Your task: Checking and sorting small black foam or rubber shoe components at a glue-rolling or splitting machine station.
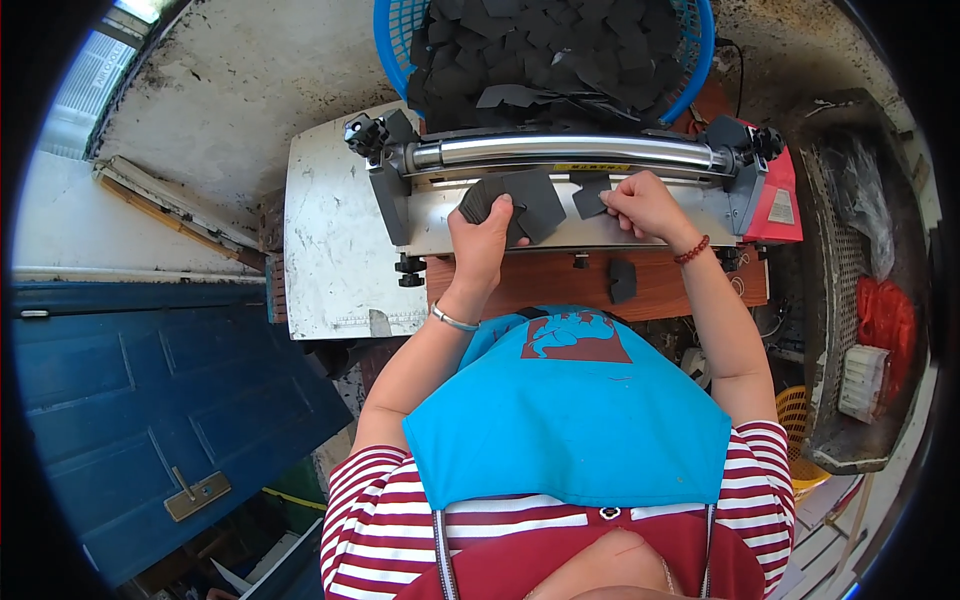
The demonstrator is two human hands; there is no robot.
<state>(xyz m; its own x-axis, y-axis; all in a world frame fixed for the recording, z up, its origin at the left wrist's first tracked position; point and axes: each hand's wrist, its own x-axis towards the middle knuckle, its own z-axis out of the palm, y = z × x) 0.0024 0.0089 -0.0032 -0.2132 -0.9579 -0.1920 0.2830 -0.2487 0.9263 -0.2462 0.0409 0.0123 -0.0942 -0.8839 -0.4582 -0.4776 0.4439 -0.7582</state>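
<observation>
- Blue paint is covering a panelled door, which is standing well apart from the left grip, off to its left.
- White-topped and scuffed, a side table is extending to the left of the left grip.
- Metal is making up most of a roller machine; its shiny bar is running across just beyond both grips, and its flat plate is lying beneath them.
- Reddish-brown wood is forming the table that is showing nearer the person than the grips.
- Blue plastic is forming a basket beyond the roller, which is holding a heap of dark flat pieces.
- Bright blue cloth is covering the person's front as an apron, below both grips.
- Left grip is closing around a fanned dark stack, the thumb pressing on top.
- Right grip is pinching a single dark piece narrowly between thumb and fingers, just to the right of the stack.
- Another loose piece is lying on the brown wood, nearer the person than the right grip.
- Silver-coloured bangle and red beaded bracelet are circling the left and right wrists.
</observation>
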